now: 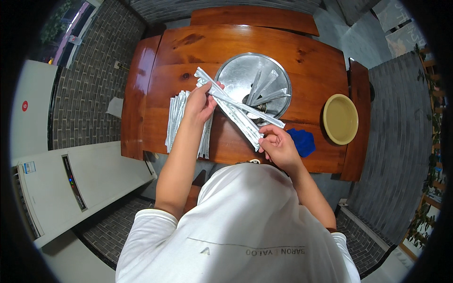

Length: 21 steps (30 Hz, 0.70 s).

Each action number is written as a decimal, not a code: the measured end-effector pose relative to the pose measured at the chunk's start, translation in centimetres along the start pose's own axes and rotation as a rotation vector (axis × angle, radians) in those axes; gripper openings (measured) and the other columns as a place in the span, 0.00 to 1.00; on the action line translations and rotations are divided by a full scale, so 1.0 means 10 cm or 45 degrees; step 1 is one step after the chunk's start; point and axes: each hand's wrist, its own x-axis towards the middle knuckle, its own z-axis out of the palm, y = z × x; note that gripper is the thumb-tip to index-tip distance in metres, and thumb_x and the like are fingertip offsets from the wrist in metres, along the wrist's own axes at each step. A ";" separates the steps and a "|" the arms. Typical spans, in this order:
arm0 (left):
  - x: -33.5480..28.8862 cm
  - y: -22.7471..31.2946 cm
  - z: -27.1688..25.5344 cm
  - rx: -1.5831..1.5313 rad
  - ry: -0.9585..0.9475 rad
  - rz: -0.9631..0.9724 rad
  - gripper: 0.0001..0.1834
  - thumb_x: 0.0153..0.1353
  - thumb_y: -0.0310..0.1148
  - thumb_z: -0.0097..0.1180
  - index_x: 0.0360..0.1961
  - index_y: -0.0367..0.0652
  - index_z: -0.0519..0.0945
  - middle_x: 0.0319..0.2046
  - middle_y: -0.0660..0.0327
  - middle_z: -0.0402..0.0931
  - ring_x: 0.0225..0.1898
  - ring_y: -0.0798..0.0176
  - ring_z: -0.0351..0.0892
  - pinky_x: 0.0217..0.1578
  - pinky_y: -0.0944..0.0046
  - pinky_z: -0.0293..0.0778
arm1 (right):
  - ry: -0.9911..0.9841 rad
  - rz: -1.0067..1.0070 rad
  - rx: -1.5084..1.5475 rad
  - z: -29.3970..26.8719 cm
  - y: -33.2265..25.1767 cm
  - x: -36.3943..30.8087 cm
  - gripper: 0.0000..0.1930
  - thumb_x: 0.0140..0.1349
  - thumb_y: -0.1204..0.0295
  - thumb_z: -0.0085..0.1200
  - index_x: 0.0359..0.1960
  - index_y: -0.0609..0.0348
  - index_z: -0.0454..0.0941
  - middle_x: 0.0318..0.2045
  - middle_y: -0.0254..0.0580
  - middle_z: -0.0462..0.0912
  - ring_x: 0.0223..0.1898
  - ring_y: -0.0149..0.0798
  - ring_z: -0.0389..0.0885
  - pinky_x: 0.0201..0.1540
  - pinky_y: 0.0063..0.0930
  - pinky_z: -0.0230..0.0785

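Note:
My left hand [202, 103] is closed round the far end of a bundle of long, slim, silvery-white wrapped sticks [236, 115]. The bundle slants down to the right across the near edge of a round metal tray, one stick crossing over the others. At its near end, the fingers of my right hand [278, 144] are bent against the stick tips. More wrapped sticks [175, 120] lie side by side left of my left forearm, and others show just right of it. On the round metal tray [236, 70] several wrapped sticks [265, 89] fan out over small dark metallic items, partly hidden.
A crumpled blue cloth [302, 142] lies beside my right hand. The yellow basin [340, 120] stands at the right of the wooden table [179, 52]. Benches [255, 19] flank the table. A white floor-standing air conditioner [94, 174] is at the left.

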 end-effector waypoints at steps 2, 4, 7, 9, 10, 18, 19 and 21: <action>0.03 -0.01 0.00 -0.054 0.073 -0.102 0.12 0.59 0.26 0.39 0.41 0.26 0.64 0.36 0.48 0.70 0.38 0.56 0.74 0.38 0.64 0.76 | -0.038 0.008 -0.010 -0.01 -0.01 0.00 0.09 0.55 0.76 0.47 0.37 0.65 0.68 0.17 0.34 0.74 0.14 0.20 0.66 0.15 0.13 0.57; 0.05 -0.02 -0.01 0.017 0.018 -0.071 0.12 0.60 0.26 0.39 0.41 0.25 0.64 0.37 0.48 0.70 0.38 0.56 0.74 0.37 0.64 0.77 | -0.034 0.064 0.020 -0.01 -0.02 0.00 0.09 0.54 0.76 0.48 0.36 0.66 0.68 0.17 0.34 0.74 0.14 0.20 0.66 0.14 0.13 0.57; 0.10 -0.02 -0.02 0.091 0.009 -0.096 0.13 0.60 0.27 0.40 0.41 0.25 0.64 0.36 0.48 0.70 0.37 0.57 0.75 0.36 0.65 0.77 | -0.040 0.136 0.093 0.00 -0.03 0.00 0.09 0.55 0.73 0.49 0.34 0.65 0.69 0.17 0.34 0.74 0.13 0.21 0.66 0.14 0.13 0.58; 0.16 -0.02 -0.03 0.138 -0.039 -0.152 0.14 0.60 0.27 0.39 0.42 0.25 0.63 0.36 0.47 0.70 0.38 0.56 0.74 0.36 0.64 0.77 | -0.097 0.228 0.185 0.03 -0.02 0.01 0.09 0.56 0.69 0.48 0.32 0.64 0.70 0.17 0.34 0.74 0.13 0.22 0.66 0.14 0.14 0.58; 0.19 -0.02 -0.03 0.222 -0.118 -0.086 0.14 0.60 0.27 0.39 0.42 0.24 0.63 0.36 0.47 0.70 0.38 0.55 0.74 0.36 0.64 0.77 | -0.095 0.363 0.263 0.04 -0.02 0.03 0.10 0.57 0.68 0.48 0.31 0.64 0.70 0.17 0.34 0.74 0.14 0.22 0.67 0.14 0.14 0.58; 0.39 0.03 0.10 0.281 -0.308 -0.018 0.15 0.58 0.27 0.41 0.41 0.23 0.64 0.35 0.47 0.71 0.36 0.56 0.76 0.29 0.69 0.78 | -0.213 0.333 0.349 0.21 -0.04 0.14 0.11 0.60 0.65 0.44 0.32 0.61 0.70 0.20 0.36 0.75 0.16 0.24 0.70 0.16 0.14 0.60; 0.39 0.04 0.13 0.268 -0.306 -0.003 0.14 0.58 0.27 0.41 0.41 0.24 0.64 0.34 0.47 0.71 0.36 0.56 0.76 0.27 0.70 0.78 | -0.198 0.335 0.385 0.24 -0.07 0.14 0.10 0.60 0.65 0.43 0.32 0.60 0.70 0.22 0.37 0.76 0.17 0.24 0.70 0.17 0.14 0.61; 0.37 0.09 0.18 0.279 -0.218 -0.102 0.14 0.58 0.27 0.42 0.40 0.24 0.64 0.34 0.48 0.71 0.36 0.56 0.76 0.27 0.70 0.78 | -0.185 0.345 0.418 0.30 -0.11 0.13 0.10 0.60 0.66 0.43 0.31 0.60 0.69 0.23 0.39 0.77 0.16 0.24 0.71 0.17 0.14 0.63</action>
